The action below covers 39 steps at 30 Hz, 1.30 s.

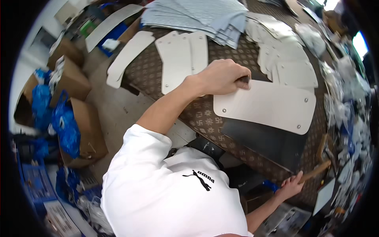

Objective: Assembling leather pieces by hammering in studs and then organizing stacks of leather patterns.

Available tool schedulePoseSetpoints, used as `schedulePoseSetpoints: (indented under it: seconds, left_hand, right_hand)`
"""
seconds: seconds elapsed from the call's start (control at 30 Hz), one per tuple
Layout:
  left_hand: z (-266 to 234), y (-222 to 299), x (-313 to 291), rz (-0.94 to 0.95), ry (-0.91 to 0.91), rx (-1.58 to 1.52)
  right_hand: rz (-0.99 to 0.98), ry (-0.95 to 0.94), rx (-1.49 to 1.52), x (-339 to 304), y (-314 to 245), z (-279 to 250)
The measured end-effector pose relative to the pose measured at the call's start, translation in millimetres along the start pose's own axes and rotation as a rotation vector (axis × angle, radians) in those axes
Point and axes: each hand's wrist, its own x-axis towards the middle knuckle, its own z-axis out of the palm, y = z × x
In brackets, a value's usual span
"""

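My left hand (pixel 226 77) is closed round a short dark cylindrical tool (pixel 244 80) at the far left corner of a white curved panel (pixel 264 102). Round metal studs show at that panel's other corners; the corner under my fist is hidden. The panel lies over a black flat plate (pixel 268 146) on the patterned brown tabletop (pixel 197 114). Low on the right, my right hand (pixel 291 185) grips the wooden handle of a hammer (pixel 316 172), away from the panel, with its head toward the table's right side.
White studded panels (pixel 177 59) lie beyond my left arm, and more are fanned out (pixel 288 59) at far right. Grey-blue sheets (pixel 193 17) are stacked at the back. Clear plastic bags (pixel 339 98) crowd the right. Cardboard boxes (pixel 89 130) with blue bags stand on the left floor.
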Motion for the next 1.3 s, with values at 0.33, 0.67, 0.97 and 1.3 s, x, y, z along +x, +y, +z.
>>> schedulePoseSetpoints:
  seconds: [0.33, 0.67, 0.97, 1.3]
  left_hand:
    - [139, -12, 68, -0.068, 0.084, -0.371]
    - [138, -17, 39, -0.118, 0.016, -0.731]
    - [143, -11, 26, 0.009, 0.125, -0.701]
    - [138, -6, 18, 0.055, 0.085, -0.724]
  right_hand:
    - [-0.15, -0.072, 0.071, -56, -30, -19]
    - [0.076, -0.391, -0.064, -69, -49, 27]
    - [-0.593, -0.609, 0.365, -60, -180, 45]
    - [0.032, -0.509, -0.288, -86, -88, 54]
